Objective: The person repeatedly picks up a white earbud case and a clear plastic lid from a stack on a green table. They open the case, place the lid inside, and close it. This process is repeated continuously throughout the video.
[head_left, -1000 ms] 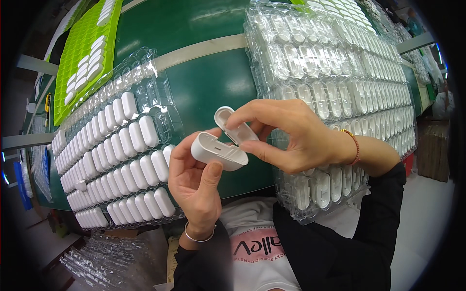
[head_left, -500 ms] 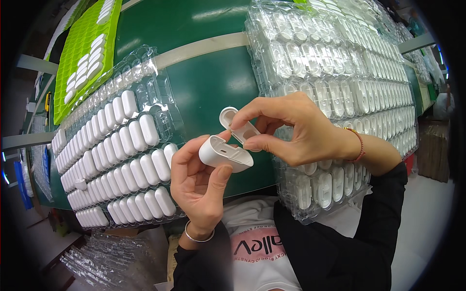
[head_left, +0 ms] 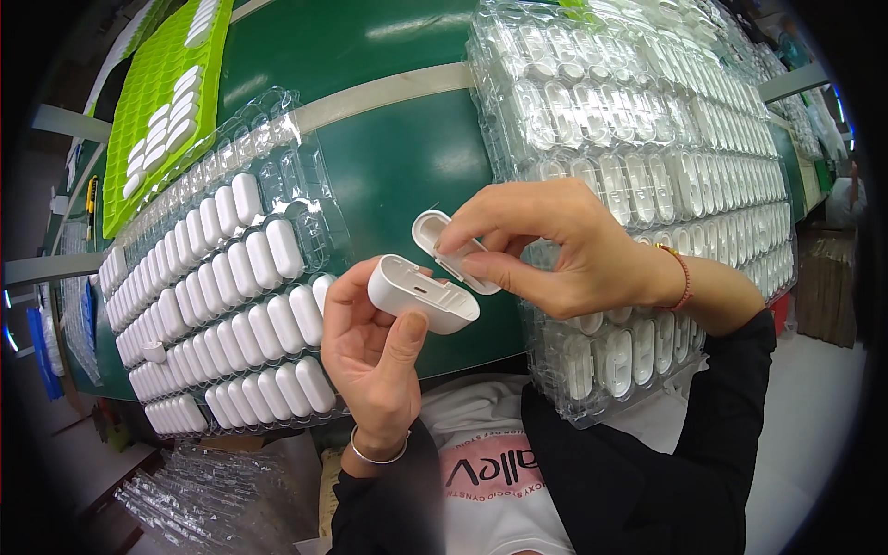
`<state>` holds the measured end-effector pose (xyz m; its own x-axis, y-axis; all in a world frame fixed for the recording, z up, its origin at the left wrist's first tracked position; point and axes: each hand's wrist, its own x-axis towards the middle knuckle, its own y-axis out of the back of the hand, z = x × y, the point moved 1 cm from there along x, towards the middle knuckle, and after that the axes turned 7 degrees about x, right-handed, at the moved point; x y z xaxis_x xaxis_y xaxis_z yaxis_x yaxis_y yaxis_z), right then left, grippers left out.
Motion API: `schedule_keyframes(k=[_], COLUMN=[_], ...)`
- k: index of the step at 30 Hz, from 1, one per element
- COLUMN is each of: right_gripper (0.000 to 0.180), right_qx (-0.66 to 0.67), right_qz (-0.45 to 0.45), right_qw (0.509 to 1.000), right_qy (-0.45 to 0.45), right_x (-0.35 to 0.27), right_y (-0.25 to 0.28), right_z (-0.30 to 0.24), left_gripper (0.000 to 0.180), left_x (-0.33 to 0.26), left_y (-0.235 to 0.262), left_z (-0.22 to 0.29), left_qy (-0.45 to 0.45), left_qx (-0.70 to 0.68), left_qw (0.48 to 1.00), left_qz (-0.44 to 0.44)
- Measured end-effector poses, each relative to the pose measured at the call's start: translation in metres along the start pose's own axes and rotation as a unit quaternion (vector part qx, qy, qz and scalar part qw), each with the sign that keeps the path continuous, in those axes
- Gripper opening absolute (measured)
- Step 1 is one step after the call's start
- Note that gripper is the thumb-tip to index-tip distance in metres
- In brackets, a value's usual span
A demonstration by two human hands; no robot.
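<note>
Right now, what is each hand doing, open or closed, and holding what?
Left hand: closed around the white case body.
Right hand: fingertips pinched on the white lid piece.

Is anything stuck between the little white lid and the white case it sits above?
Nothing visible. The left hand holds the white case with its open side up, and the right hand pinches the lid just above it. The lid's lower edge already meets the case.
</note>
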<state>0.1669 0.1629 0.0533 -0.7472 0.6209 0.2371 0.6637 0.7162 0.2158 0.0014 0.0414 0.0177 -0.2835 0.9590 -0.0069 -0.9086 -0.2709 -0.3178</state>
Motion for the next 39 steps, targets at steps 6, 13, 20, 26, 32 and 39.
schedule_keyframes(k=[6, 13, 20, 26, 32, 39], right_gripper=[0.022, 0.022, 0.023, 0.017, 0.024, 0.023], right_qx=[-0.039, -0.093, -0.092, -0.135, -0.162, -0.155], right_qz=[0.017, 0.021, 0.023, 0.046, 0.036, 0.045], right_qw=[0.999, 0.994, 0.994, 0.983, 0.981, 0.981], right_qy=[0.034, 0.057, 0.053, 0.117, 0.102, 0.108], right_x=[-0.0016, -0.0034, -0.0043, -0.0062, -0.0064, -0.0068], right_y=[-0.0036, -0.0053, -0.0054, -0.0099, -0.0089, -0.0093], right_z=[-0.0013, -0.0027, -0.0055, 0.0011, -0.0033, -0.0016], left_gripper=[0.049, 0.050, 0.049, 0.048, 0.044, 0.045], left_x=[0.0023, 0.0027, 0.0018, 0.0029, 0.0017, 0.0032], left_y=[-0.0012, -0.0035, -0.0044, -0.0029, -0.0028, -0.0040], left_z=[-0.0016, -0.0021, 0.0021, 0.0020, 0.0005, 0.0010], left_qy=[0.035, 0.032, 0.018, 0.003, -0.031, 0.000], left_qx=[-0.014, -0.017, -0.015, 0.007, -0.009, -0.015], left_qw=[0.999, 0.999, 1.000, 1.000, 0.999, 1.000], left_qz=[-0.024, -0.014, -0.011, 0.000, 0.020, 0.017])
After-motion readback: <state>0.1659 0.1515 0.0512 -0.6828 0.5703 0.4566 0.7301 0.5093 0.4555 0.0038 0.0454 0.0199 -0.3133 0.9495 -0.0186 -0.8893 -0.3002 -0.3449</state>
